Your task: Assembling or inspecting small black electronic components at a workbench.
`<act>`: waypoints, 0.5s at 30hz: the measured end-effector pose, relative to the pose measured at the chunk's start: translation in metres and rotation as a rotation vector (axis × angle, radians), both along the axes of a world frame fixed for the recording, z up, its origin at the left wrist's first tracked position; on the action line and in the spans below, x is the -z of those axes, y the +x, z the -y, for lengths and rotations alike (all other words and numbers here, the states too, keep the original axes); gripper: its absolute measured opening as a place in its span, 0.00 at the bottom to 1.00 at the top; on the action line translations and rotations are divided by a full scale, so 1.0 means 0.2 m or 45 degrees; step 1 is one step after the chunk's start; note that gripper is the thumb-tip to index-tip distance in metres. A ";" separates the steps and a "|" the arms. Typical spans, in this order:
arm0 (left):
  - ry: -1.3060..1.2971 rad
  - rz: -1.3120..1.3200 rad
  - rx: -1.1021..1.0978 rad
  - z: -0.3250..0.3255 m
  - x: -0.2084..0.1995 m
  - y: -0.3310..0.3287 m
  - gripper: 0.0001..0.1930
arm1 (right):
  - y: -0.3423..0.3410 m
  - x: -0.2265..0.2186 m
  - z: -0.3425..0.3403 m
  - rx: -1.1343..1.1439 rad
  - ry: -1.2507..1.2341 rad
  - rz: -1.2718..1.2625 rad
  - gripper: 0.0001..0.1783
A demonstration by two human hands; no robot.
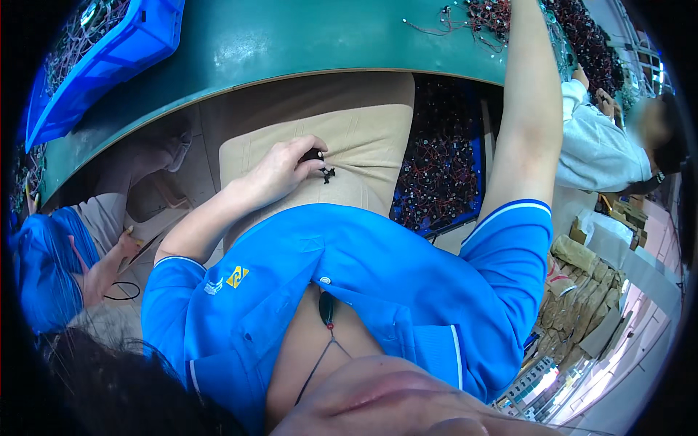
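My left hand [280, 171] rests over my lap, on the beige trousers [349, 131]. Its thumb and fingers are closed around small black parts. One small black piece [329, 175] with short prongs shows just beyond the thumb; the rest is mostly covered by the fingers. My right forearm [527, 109] stretches far forward across the table's edge, and the hand at its end lies beyond the top of the picture. Beside that forearm, on the green tabletop [313, 36], is a heap of small black parts with red wires [488, 16].
A blue bin [120, 69] of wired parts stands on the table at the left. Right of my lap, below table height, a dark heap of wired parts [440, 152] fills a blue-edged crate. One person in blue [51, 269] sits left, another in grey [600, 156] right.
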State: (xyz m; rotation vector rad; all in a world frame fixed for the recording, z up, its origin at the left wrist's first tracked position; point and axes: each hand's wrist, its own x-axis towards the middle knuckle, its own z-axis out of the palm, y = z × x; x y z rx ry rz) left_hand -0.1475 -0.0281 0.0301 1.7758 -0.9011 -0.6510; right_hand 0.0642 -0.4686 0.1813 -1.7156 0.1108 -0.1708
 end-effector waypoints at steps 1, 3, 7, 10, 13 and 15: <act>0.029 -0.025 0.003 0.00 0.00 0.00 0.09 | -0.01 0.00 -0.06 0.293 -0.404 0.232 0.12; 0.058 -0.050 0.012 0.01 0.01 -0.02 0.10 | -0.01 -0.05 -0.09 0.523 -0.877 0.368 0.12; -0.037 -0.355 -0.338 0.01 0.08 -0.06 0.11 | -0.07 0.11 -0.32 0.215 -0.953 0.423 0.11; -0.133 -0.454 -0.467 0.05 0.11 0.00 0.14 | -0.36 0.27 -0.66 -0.017 -0.951 0.553 0.10; -0.307 -0.548 -0.649 0.04 0.17 0.03 0.15 | -0.69 0.54 -1.01 -0.190 -0.706 -0.057 0.09; -0.396 -0.691 -0.751 0.05 0.14 0.04 0.15 | -0.90 0.58 -1.13 -0.329 -0.502 -0.023 0.07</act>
